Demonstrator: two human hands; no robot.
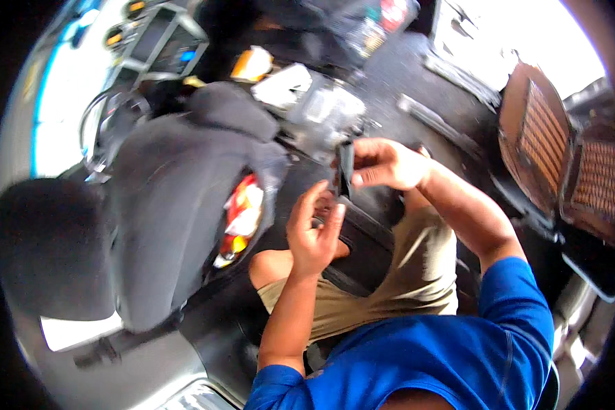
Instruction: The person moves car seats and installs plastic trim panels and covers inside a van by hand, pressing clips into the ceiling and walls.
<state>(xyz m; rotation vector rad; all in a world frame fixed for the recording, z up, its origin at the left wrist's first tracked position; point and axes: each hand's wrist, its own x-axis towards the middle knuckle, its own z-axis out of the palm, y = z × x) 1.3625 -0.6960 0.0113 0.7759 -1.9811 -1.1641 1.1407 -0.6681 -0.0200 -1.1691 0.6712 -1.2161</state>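
In front of me, my right hand point(393, 166) pinches a dark, flat, narrow object point(346, 169) between thumb and fingers. It stands roughly upright, and blur hides what kind of thing it is. My left hand point(312, 231) is just below and to the left of it, palm turned inward. Its fingers are curved and apart, with nothing visible held. I cannot tell whether its fingertips touch the dark object. Beyond my hands lies a clear plastic container point(331, 109), with a crumpled white item point(282, 87) beside it.
A dark grey vehicle seat point(178, 184) fills the left, with red, white and yellow packets point(244, 215) against its side. An orange and white container point(253, 63) is farther off. On the right stands a brown seat with slatted panels point(541, 123). Dark floor point(396, 75) lies ahead.
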